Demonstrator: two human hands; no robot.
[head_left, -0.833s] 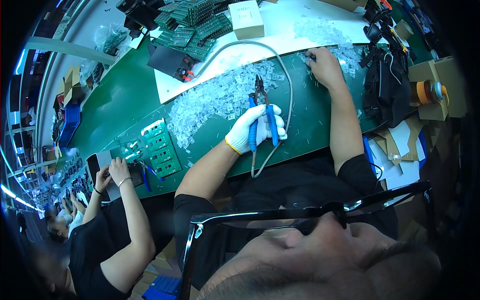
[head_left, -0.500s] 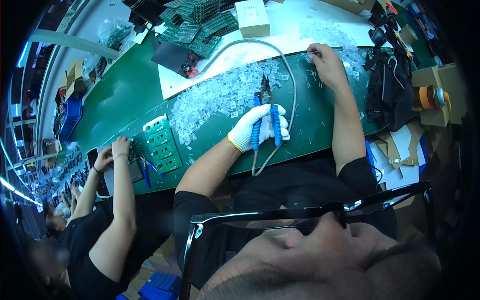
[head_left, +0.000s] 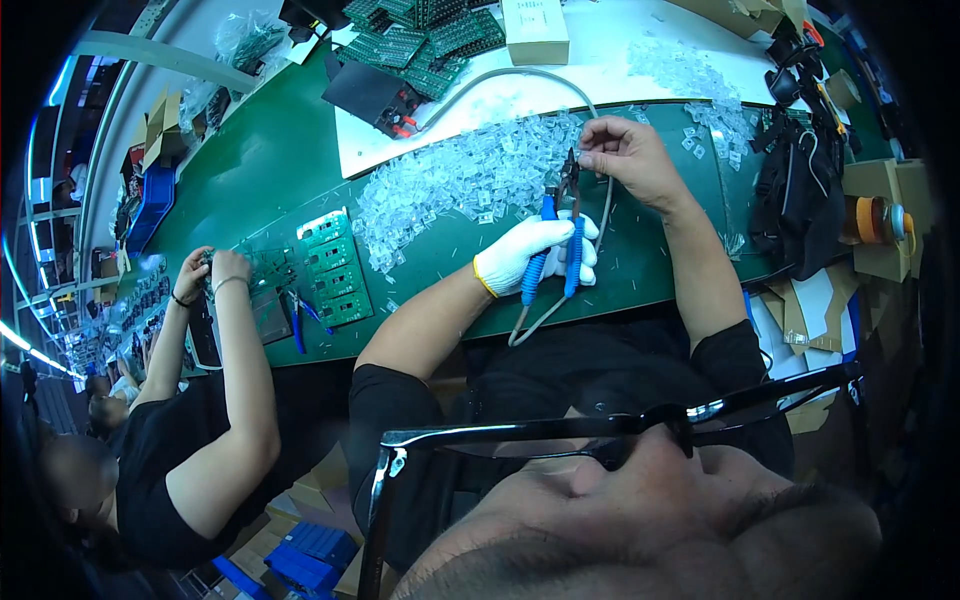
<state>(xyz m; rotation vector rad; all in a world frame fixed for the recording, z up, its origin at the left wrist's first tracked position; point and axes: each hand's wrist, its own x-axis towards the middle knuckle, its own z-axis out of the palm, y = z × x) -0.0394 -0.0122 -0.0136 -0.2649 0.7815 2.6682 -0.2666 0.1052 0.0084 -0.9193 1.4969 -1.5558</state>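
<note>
My left hand [head_left: 522,254], in a white knit glove, is closed round blue-handled cutting pliers [head_left: 576,252]. Their dark jaws point away from me, and a grey cable [head_left: 604,215] loops around by the handles. Bare fingers of my right hand [head_left: 640,165] pinch beside the jaw tips; what sits between them is too small to make out. Just left of the jaws spreads a large heap of small clear plastic pieces [head_left: 450,178] on the green table mat [head_left: 440,285].
Behind the heap stands a black box [head_left: 372,97] with red connectors, near stacked green circuit boards [head_left: 430,50] and a small carton [head_left: 536,32]. At left, a co-worker's hands [head_left: 225,268] work near a green board panel [head_left: 335,265]. A black bag [head_left: 798,205] hangs at right.
My right hand has moved left and toward me, from the table's far side to the plier jaws. The view has shifted slightly, and the co-worker's hands have moved up.
</note>
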